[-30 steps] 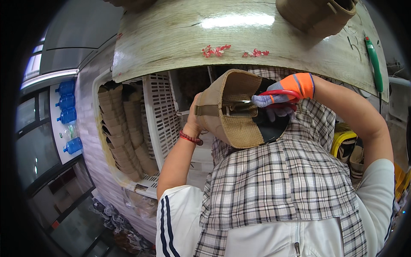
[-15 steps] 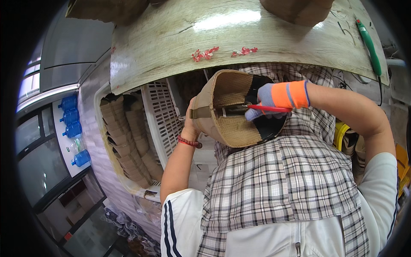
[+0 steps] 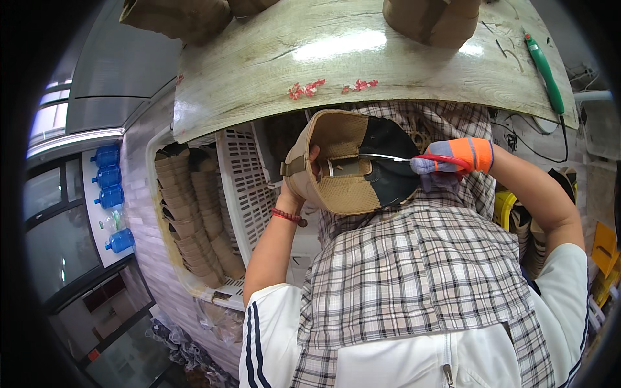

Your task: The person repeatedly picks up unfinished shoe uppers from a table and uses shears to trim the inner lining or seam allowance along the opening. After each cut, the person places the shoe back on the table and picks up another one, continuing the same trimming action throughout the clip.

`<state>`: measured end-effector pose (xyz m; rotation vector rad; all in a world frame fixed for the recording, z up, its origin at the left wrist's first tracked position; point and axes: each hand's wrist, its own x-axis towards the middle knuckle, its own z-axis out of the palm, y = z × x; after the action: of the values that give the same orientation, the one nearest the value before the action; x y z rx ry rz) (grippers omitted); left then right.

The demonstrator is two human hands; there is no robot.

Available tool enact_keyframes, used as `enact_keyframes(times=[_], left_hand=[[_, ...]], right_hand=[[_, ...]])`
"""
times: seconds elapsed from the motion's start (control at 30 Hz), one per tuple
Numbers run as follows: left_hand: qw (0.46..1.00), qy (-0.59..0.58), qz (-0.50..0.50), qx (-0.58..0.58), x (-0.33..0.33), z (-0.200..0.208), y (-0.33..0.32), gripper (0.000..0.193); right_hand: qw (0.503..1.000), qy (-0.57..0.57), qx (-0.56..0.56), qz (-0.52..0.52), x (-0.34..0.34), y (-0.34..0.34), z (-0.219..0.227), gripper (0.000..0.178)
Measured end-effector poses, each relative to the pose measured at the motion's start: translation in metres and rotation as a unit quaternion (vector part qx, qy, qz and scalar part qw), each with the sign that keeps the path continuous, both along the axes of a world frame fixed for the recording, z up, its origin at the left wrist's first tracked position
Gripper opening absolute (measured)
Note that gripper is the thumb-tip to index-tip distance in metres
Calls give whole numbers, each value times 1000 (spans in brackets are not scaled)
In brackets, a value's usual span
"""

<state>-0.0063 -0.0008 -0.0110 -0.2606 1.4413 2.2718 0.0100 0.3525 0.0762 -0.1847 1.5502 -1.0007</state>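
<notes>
Cap (image 3: 352,194) is gripped by the left hand (image 3: 292,198); the gloved right hand (image 3: 460,149) grips scissors (image 3: 391,157) pointing into the cap.

Carrying two clusters of red bits (image 3: 305,89) on the pale worktop (image 3: 246,90), just inside its near edge. Bearing a green tool (image 3: 544,72) along the right edge, with dark scraps (image 3: 501,48) beside it. Supporting a tan cap (image 3: 432,22) well back from the near edge, and two more caps (image 3: 181,18) toward the left edge.
</notes>
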Motion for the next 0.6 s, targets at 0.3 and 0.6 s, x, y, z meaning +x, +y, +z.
enact_keyframes(times=[0.3, 0.6], left_hand=[[923, 279, -61, -257, -9, 10, -32, 31], [301, 761, -96, -566, -78, 306, 23, 24]], right_hand=[[971, 212, -111, -17, 24, 16, -45, 38], [943, 139, -172, -250, 65, 38, -80, 70]])
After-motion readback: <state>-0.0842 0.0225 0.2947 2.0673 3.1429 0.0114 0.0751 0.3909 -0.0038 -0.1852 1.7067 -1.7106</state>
